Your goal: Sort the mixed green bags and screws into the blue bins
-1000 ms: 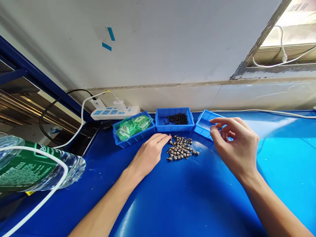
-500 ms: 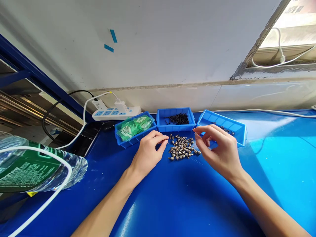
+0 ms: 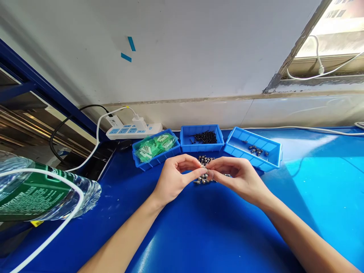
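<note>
My left hand (image 3: 173, 178) and my right hand (image 3: 241, 176) meet fingertip to fingertip over a pile of screws (image 3: 205, 180). Between their closed fingertips is a small shiny metal screw (image 3: 203, 166), mostly covered by the fingers, so its exact form is hard to see. The piled screws are silver, with thick heads, and partly hidden behind both hands. Behind the hands, the right blue bin (image 3: 256, 161) has a few similar screws (image 3: 256, 150) in it. The middle blue bin (image 3: 202, 146) contains black screws (image 3: 206, 137).
A left blue bin (image 3: 156, 163) holds green plastic bags (image 3: 155, 146) with white pieces. Behind it lies a power strip (image 3: 135, 131) with plugs and cables. A large water bottle (image 3: 34, 193) lies at the left, with a white cable (image 3: 81, 199) crossing it. The wall (image 3: 199, 57) borders the blue tabletop (image 3: 193, 235).
My right hand has moved left and down, away from the right bin, to meet my left hand. My left hand has shifted slightly right, and the fingertips now touch over the pile.
</note>
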The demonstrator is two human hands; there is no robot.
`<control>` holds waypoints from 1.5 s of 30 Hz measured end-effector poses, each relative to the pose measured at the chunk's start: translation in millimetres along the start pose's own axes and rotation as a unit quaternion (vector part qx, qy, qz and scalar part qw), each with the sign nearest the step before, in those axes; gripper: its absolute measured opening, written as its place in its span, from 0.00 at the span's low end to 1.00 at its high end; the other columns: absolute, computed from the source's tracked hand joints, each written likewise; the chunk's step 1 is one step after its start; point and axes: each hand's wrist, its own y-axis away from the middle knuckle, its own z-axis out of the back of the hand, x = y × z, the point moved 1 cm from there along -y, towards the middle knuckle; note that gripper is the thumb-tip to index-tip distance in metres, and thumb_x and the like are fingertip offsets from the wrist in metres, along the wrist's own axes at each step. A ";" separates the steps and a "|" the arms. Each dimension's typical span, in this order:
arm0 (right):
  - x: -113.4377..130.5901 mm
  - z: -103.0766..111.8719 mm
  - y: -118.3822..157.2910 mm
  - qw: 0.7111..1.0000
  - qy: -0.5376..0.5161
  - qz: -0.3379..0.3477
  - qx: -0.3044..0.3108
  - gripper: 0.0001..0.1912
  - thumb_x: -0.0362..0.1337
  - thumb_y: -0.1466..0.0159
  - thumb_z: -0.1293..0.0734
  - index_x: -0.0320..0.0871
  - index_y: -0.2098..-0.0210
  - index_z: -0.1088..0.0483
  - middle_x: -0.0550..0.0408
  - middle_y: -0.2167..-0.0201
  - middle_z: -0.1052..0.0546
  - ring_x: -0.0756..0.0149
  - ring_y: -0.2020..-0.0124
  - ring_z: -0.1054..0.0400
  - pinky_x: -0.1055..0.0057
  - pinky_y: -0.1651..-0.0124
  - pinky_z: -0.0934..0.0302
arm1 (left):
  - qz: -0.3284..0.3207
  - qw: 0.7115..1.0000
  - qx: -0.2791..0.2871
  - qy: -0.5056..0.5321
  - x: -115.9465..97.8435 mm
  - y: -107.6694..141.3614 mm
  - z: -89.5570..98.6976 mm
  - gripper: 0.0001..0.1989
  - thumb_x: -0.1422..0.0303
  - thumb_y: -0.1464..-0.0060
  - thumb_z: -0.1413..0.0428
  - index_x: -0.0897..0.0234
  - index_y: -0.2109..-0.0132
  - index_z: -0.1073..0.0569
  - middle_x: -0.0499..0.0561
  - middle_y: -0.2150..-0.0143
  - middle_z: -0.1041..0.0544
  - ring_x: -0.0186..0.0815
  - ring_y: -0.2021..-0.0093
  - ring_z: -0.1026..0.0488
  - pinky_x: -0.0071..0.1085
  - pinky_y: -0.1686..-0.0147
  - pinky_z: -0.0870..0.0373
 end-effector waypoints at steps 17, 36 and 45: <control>8.9 29.2 -1.3 0.947 0.155 0.064 -0.275 0.04 0.37 0.46 0.27 0.46 0.74 0.26 0.57 0.77 0.23 0.66 0.77 0.29 0.70 0.73 0.34 | -0.233 0.865 0.056 -0.440 17.6 -0.9 13.5 0.19 0.78 0.34 0.49 0.68 0.40 0.22 0.60 0.37 0.21 0.50 0.33 0.28 0.50 0.35 0.27; 2.7 24.2 -1.5 0.919 0.249 0.128 -0.279 0.04 0.36 0.37 0.32 0.44 0.66 0.24 0.56 0.70 0.22 0.71 0.78 0.35 0.71 0.73 0.35 | -0.203 0.885 -0.008 -0.419 14.7 -4.4 18.9 0.07 0.78 0.40 0.40 0.65 0.58 0.19 0.52 0.63 0.15 0.39 0.64 0.18 0.33 0.60 0.19; 1.7 6.4 1.8 0.982 0.165 0.092 -0.019 0.08 0.35 0.36 0.31 0.44 0.58 0.19 0.54 0.66 0.15 0.66 0.70 0.25 0.70 0.65 0.28 | -0.044 0.987 -0.031 -0.149 0.4 -0.1 6.4 0.09 0.67 0.44 0.33 0.60 0.56 0.21 0.47 0.63 0.14 0.38 0.59 0.14 0.27 0.56 0.20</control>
